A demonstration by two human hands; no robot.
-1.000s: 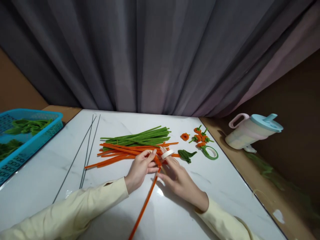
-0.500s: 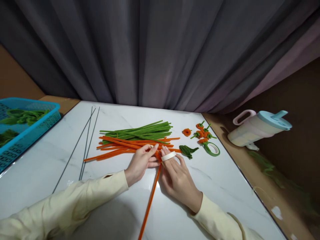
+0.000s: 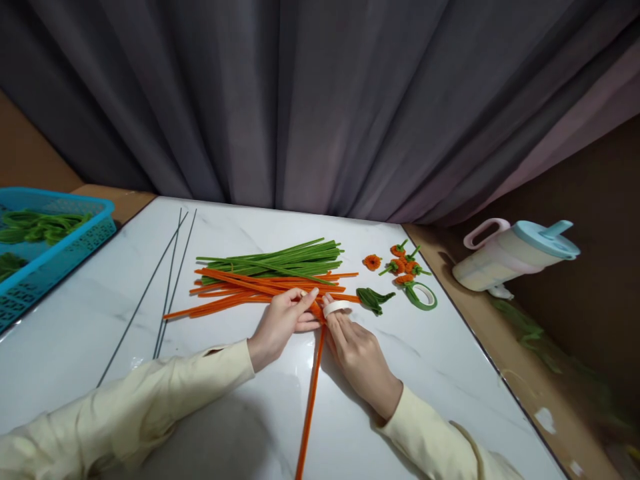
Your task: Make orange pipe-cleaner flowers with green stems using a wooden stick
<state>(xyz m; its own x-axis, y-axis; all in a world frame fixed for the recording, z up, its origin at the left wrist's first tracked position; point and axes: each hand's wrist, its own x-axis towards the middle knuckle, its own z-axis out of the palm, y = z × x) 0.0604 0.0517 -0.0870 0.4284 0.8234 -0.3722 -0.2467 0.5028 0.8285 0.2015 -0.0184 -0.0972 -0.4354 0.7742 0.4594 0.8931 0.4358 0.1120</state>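
In front of the pile, my left hand (image 3: 286,325) is closed, thumb and fingers pinching a small coiled part of an orange pipe cleaner (image 3: 312,407). Its long tail hangs down toward the table's near edge. My right hand (image 3: 364,360) is bent in close on the right, fingers closed at the spot where the tail leaves the coil; the fingertips are partly hidden. A white ring, like a roll of tape (image 3: 337,307), sits around its fingers. Just behind both hands lie orange pipe cleaners (image 3: 235,308) and green pipe cleaners (image 3: 280,259).
Right of the pile are a dark green leaf piece (image 3: 373,300), several small orange pumpkin-like pieces (image 3: 399,266) and a green tape roll (image 3: 421,296). Thin dark wires (image 3: 145,297) lie left. A blue basket (image 3: 83,247) stands far left, a lidded cup (image 3: 510,257) far right.
The orange tail has swung to the right at its lower end. My right hand's fingers have curled in and lowered slightly. My left hand keeps its pinch. The whole view has shifted a little.
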